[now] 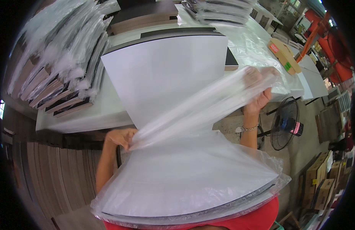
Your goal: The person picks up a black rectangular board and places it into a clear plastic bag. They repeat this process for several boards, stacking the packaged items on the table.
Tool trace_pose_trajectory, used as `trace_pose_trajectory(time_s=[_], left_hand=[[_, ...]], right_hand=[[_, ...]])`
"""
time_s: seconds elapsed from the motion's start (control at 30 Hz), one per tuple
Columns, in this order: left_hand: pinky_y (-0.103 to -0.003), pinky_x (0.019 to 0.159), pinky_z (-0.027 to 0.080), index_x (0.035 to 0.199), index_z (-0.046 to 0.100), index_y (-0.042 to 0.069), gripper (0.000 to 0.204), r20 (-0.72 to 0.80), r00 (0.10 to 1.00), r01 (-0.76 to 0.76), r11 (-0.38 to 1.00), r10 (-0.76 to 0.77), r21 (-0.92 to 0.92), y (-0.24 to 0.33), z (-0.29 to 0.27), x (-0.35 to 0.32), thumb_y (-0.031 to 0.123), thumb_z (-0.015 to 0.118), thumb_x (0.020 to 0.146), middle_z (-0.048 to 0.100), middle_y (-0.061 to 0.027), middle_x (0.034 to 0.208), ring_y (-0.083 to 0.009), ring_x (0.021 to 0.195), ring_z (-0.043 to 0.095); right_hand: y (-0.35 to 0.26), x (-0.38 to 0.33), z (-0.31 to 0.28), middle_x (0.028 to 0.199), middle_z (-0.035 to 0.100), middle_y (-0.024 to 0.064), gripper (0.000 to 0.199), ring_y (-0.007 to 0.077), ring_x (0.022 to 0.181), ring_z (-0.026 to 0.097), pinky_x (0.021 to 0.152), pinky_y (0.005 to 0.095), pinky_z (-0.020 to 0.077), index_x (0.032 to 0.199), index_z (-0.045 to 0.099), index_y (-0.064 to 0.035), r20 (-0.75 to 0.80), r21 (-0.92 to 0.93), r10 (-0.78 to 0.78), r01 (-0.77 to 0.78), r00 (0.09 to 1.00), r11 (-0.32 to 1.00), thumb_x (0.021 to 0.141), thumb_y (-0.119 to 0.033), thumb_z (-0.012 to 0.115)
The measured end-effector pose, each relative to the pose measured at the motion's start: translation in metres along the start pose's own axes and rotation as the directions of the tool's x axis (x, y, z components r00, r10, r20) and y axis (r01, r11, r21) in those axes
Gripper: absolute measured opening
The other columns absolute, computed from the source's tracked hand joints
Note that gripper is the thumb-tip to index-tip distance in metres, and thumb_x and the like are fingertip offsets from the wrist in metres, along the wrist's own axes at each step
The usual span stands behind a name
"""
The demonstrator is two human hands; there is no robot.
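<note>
My left hand (123, 138) pinches the lower end of a clear plastic film (200, 105); my right hand (258, 92) grips the upper end, fingers partly veiled by the plastic. Film pulled slantwise between the two, hands well apart. Behind it, a white panel (166, 69) with a dark edge, its upper part over the counter (85, 119), lower part reaching past the front edge toward me. Close to my body, in front of my red shirt (258, 216): a white, plastic-covered panel (196, 172). Can't tell whether film and covering are joined. Wrapped boards (66, 57) piled left on counter; cardboard box (284, 55) right; black fan (285, 122) beyond my right forearm.
</note>
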State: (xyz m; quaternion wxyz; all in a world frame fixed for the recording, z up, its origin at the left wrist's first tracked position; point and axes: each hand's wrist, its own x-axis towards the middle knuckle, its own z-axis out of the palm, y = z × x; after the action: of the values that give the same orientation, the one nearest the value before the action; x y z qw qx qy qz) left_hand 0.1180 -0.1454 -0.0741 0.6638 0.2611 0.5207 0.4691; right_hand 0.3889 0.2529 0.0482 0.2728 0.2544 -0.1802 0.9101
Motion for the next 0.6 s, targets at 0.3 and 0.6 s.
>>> trace_pose_trajectory(time_s=[0.3,0.6], left_hand=[[-0.025,0.073,0.047,0.127,0.04,0.007,0.062,-0.769,0.479,-0.651,0.759,0.424,0.013,0.053,-0.01,-0.008,0.0,0.068,0.072,0.057,-0.0067,0.101,-0.0168,0.087,0.058],[-0.032,0.076,0.046,0.116,0.059,0.013,0.055,-0.35,-0.091,0.199,0.361,0.932,0.911,0.198,0.039,-0.003,-0.013,0.053,0.068,0.056,-0.0083,0.094,-0.0187,0.087,0.057]], right_hand=[[-0.032,0.0,-0.059,0.124,0.05,0.0104,0.062,0.0187,0.101,0.053,0.094,0.0349,0.042,0.131,0.037,-0.0041,-0.291,-0.239,0.405,-0.476,0.867,0.847,0.079,-0.013,0.07],[0.004,0.08,-0.022,0.09,0.048,0.0064,0.051,0.016,0.08,0.051,0.069,0.0263,0.0444,0.115,0.054,-0.0073,-0.036,-0.962,-0.299,-0.114,0.954,-0.248,0.069,0.014,0.052]])
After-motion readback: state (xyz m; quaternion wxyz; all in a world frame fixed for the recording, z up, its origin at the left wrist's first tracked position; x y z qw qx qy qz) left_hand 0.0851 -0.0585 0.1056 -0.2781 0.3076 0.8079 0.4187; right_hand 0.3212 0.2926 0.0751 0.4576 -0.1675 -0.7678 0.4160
